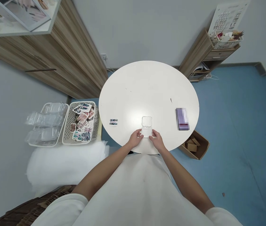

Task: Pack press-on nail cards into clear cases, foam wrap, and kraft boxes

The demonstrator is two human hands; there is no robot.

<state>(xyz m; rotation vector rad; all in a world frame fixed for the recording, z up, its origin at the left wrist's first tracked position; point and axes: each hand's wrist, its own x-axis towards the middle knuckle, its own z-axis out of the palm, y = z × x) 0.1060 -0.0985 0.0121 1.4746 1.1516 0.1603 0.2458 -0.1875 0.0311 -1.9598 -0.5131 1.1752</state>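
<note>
A small clear plastic box [147, 131] stands near the front edge of the round white table [147, 81], its hinged lid [147, 121] raised away from me. My left hand [135, 138] grips the box's left side between thumb and fingers. On the opposite side, my right hand [156, 139] holds it in the same way. No contents can be made out inside the box. To the left on the table lies a card of dark press-on nails [113, 122], apart from both hands.
A blurred purple packet [182, 119] lies at the table's right. Left of the table stand a white basket of nail cards [70, 135] and another basket with clear plastic packages [50, 117]. A cardboard box [202, 149] sits on the floor at right; a wooden cabinet [76, 47] rises behind left.
</note>
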